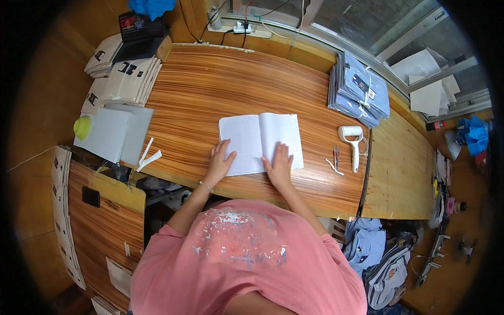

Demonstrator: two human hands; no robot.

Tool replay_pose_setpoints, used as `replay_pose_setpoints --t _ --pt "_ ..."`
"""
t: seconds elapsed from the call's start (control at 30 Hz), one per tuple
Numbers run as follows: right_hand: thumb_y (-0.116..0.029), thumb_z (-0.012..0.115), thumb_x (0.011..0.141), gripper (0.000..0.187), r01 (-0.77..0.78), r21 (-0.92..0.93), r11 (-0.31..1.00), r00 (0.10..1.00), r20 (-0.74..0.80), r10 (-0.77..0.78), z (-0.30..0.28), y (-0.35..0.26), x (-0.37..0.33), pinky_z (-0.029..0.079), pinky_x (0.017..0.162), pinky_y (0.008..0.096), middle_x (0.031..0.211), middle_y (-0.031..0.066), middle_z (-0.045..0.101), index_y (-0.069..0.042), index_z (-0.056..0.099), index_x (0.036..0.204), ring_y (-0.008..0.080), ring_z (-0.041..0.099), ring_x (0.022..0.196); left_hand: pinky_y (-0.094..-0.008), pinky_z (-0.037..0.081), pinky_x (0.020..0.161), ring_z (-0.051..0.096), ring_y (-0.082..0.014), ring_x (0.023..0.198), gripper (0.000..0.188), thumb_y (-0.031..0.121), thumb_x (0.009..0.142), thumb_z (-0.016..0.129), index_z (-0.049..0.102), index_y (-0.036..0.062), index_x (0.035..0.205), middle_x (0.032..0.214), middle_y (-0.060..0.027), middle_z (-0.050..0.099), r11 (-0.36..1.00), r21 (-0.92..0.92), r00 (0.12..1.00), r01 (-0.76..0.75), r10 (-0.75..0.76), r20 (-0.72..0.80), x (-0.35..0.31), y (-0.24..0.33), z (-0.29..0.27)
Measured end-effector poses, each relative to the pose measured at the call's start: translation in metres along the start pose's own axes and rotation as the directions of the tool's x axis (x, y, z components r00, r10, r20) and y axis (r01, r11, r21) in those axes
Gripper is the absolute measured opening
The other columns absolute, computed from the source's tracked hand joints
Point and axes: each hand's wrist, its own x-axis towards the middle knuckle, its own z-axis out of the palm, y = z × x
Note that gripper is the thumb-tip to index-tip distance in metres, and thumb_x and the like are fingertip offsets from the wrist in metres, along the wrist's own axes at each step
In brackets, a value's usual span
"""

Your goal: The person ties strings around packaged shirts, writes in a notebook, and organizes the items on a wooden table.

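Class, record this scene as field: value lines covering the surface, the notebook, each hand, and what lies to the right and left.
Surface: wood-grain table
Notebook: open, ruled pages facing up
Left hand: on the left page's outer edge
Right hand: flat on the right page
To the right: white lint roller, small snips, tied blue garments
To the left: white strips, open laptop

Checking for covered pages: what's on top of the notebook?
On the notebook: left hand at its left edge, right hand on the right page. Paper beneath both is hidden.
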Motion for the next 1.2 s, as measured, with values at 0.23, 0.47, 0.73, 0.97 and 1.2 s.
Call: replay_pose_setpoints --t 0.23,0.47,0.73,0.97,1.2 --pt "-0.027 0.056 0.087 0.059 0.407 0.478 0.778 0.904 -0.089 -0.418 -0.018 -0.016 -0.007 0.021 0.107 0.045 0.137 0.0231 0.037 0.0 0.035 0.134 0.0375 0.032 0.129 -0.0403 0.032 0.1 0.039 -0.0358 0.117 0.039 0.025 0.088 0.054 0.051 0.0019 0.119 0.127 -0.0172 0.048 0.999 -0.029 1.0 -0.017 0.018 0.025 0.0 -0.007 -0.007" --pt "-0.033 0.044 0.095 0.054 0.08 0.878 0.472 0.978 0.024 -0.209 -0.026 0.004 0.009 0.024 0.107 0.0386 0.137 0.0184 0.038 -0.002 0.03 0.137 0.0289 0.036 0.127 -0.0398 0.032 0.099 0.041 -0.035 0.116 0.038 0.025 0.091 0.051 0.05 0.0019 0.121 0.127 -0.0175 0.048 0.995 -0.1 1.0 -0.023 0.022 -0.015 0.001 -0.018 -0.002" --pt "-0.024 0.063 0.083 0.041 -0.043 0.549 0.835 0.997 -0.036 0.075 -0.009 0.004 0.035 0.041 0.08 0.0384 0.094 0.0148 0.054 0.0 0.046 0.112 0.0265 0.052 0.082 -0.0362 0.036 0.095 0.047 -0.0283 0.113 0.049 0.016 0.089 0.054 0.037 0.0011 0.132 0.122 -0.0193 0.05 0.871 -0.488 0.995 0.051 -0.084 -0.046 0.001 -0.012 -0.007" --pt "-0.041 0.064 0.078 0.043 -0.235 -0.129 0.963 0.878 -0.454 0.154 -0.037 0.068 0.053 0.039 0.076 0.0469 0.093 0.0155 0.053 -0.004 0.051 0.095 0.0333 0.05 0.092 -0.0402 0.035 0.097 0.042 -0.0325 0.117 0.038 0.008 0.081 0.061 0.055 0.0013 0.117 0.132 -0.016 0.041 0.966 0.12 0.963 -0.228 0.241 -0.118 -0.013 -0.026 0.004" --pt "-0.038 0.054 0.087 0.034 -0.19 -0.118 0.975 0.959 -0.237 0.158 -0.047 0.121 0.071 0.044 0.061 0.042 0.07 0.0134 0.057 -0.004 0.057 0.08 0.0304 0.057 0.069 -0.0403 0.034 0.098 0.041 -0.0335 0.116 0.032 0.007 0.082 0.058 0.056 0.0028 0.114 0.127 -0.0146 0.046 0.966 0.085 0.965 -0.245 0.251 -0.08 -0.01 -0.022 0.002"
